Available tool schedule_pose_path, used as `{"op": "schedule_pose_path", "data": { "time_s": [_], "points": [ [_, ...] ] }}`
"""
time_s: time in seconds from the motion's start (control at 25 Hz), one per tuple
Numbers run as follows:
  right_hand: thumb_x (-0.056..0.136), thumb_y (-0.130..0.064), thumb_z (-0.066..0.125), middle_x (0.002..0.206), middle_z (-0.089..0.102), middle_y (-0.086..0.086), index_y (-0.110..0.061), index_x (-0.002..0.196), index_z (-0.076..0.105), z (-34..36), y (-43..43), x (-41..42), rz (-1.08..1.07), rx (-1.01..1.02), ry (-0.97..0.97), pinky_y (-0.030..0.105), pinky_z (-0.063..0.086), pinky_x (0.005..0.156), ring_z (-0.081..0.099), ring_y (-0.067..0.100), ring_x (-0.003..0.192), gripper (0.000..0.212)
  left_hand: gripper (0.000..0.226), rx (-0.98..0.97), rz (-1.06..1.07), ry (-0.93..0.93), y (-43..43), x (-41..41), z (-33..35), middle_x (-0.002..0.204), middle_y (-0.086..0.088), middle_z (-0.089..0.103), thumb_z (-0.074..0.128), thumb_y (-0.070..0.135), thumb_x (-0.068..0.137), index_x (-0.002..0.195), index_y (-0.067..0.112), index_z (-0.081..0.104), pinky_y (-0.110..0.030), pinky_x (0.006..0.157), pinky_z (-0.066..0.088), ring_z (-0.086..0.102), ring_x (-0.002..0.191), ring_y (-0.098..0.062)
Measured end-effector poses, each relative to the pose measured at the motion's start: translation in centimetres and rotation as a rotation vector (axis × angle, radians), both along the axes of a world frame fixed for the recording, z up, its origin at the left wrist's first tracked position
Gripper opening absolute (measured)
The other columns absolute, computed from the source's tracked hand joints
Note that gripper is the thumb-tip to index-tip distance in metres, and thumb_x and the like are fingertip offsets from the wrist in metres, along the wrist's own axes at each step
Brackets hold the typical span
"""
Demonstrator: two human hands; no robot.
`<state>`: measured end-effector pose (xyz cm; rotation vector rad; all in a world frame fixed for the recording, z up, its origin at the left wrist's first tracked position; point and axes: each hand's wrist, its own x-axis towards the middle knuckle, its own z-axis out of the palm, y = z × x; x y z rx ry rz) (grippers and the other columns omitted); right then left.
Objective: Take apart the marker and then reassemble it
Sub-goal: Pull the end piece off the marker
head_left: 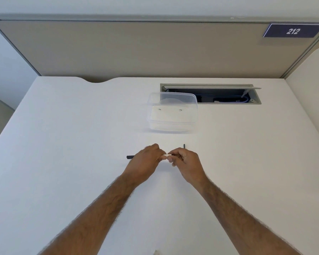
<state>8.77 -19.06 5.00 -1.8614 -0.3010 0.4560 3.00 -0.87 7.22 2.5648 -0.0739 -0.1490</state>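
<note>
The white counter (pixel 63 126) runs ahead of me to a beige partition (pixel 136 52). Near its middle my left hand (pixel 144 161) and right hand (pixel 186 162) meet, fingers (pixel 156 150) curled round the marker (pixel 165 155). A white stretch shows between them, and its dark end pokes out leftward. A thin dark piece (pixel 184 146) stands up behind my right hand; I cannot tell whether I hold it. Toward the far edge sits a clear plastic box (pixel 171 124), partly over an open cable hatch (pixel 210 93).

desk (pixel 63 144): white | marker (pixel 130 157): black end, white middle | box (pixel 171 115): clear | partition (pixel 118 48): beige | sign (pixel 292 30): navy, white digits
</note>
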Motion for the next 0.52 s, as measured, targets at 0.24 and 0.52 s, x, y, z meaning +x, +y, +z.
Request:
{"op": "schedule_pose_path", "data": {
  "time_s": [0.24, 0.52],
  "points": [
    [0.097, -0.012, 0.061, 0.072, 0.068, -0.002, -0.012, 0.083, 0.068, 0.46, -0.04, -0.06, 0.059, -0.065, -0.129, 0.025, 0.051, 0.065, 0.062, 0.009, 0.068, 0.015, 0.022, -0.040, 0.003, 0.106, -0.50, 0.07, 0.10, 0.089, 0.010, 0.048, 0.041, 0.027, 0.108, 0.110, 0.026, 0.063, -0.034, 0.072, 0.049, 0.054, 0.089, -0.015],
    [0.099, -0.010, 0.058, 0.066, 0.057, 0.002, -0.002, 0.079, 0.062, 0.65, 0.00, -0.78, 0.040, -0.061, -0.177, 0.024, 0.041, 0.060, 0.050, 0.014, 0.062, 0.022, 0.021, -0.033, 0.035, 0.034, -0.88, -0.15, 0.55, 0.088, 0.010, 0.056, 0.047, 0.018, 0.104, 0.098, 0.019, 0.067, -0.041, 0.073, 0.052, 0.054, 0.084, -0.016]
  ]
}}
